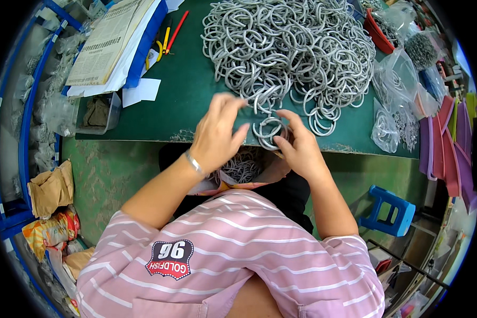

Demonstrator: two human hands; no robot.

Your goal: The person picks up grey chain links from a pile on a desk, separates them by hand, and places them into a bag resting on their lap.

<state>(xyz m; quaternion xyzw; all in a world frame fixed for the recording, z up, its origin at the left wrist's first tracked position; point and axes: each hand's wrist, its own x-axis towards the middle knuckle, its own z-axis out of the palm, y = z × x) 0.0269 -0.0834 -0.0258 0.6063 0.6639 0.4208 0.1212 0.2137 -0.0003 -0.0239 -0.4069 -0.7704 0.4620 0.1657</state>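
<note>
A big heap of grey metal rings (286, 47) covers the middle of the table, several of them spilling toward its front edge. My right hand (302, 148) pinches a few grey rings (269, 132) between thumb and fingers at that edge. To their left is my left hand (217, 130), its thumb spread from the fingers and nothing seen in its grasp. Its fingertips come close to the nearest rings of the heap and are slightly blurred. Below the table edge, a container in my lap holds more grey pieces (241, 168), partly hidden by my left hand.
Pliers (159, 50), a red pen-like tool (177, 32) and newspapers (108, 42) lie on the table's left. Clear bags of metal parts (386, 130) and a red bin (379, 34) are at the right. A blue stool (388, 211) stands on the floor, right.
</note>
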